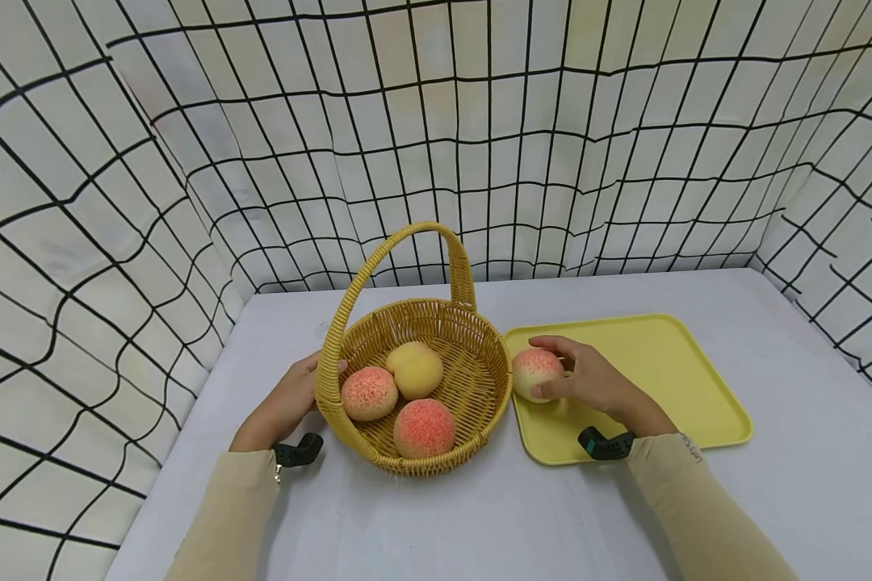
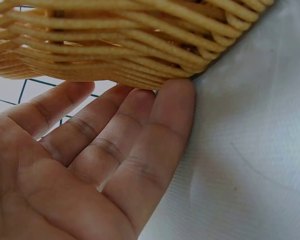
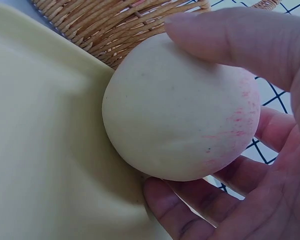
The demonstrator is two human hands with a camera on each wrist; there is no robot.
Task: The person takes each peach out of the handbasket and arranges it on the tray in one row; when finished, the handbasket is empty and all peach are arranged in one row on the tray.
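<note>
My right hand point(image 1: 599, 386) holds a pale peach with a pink blush point(image 1: 534, 373) over the left end of a yellow tray point(image 1: 661, 379). The right wrist view shows the thumb on one side of the peach point(image 3: 175, 110) and the fingers round the other. A wicker basket point(image 1: 475, 379) with a tall handle stands just left of the tray. Inside it lie two pink-red peaches, one at the left point(image 1: 370, 394) and one at the front point(image 1: 425, 429), plus a yellow peach point(image 1: 416, 371). My left hand point(image 2: 105, 155) touches the basket's lower left side with extended fingers.
A white cloth point(image 1: 421, 524) covers the table. Behind it and along both sides hang white walls with a black grid point(image 1: 509, 153). The basket's handle point(image 1: 425, 228) arches above its rim.
</note>
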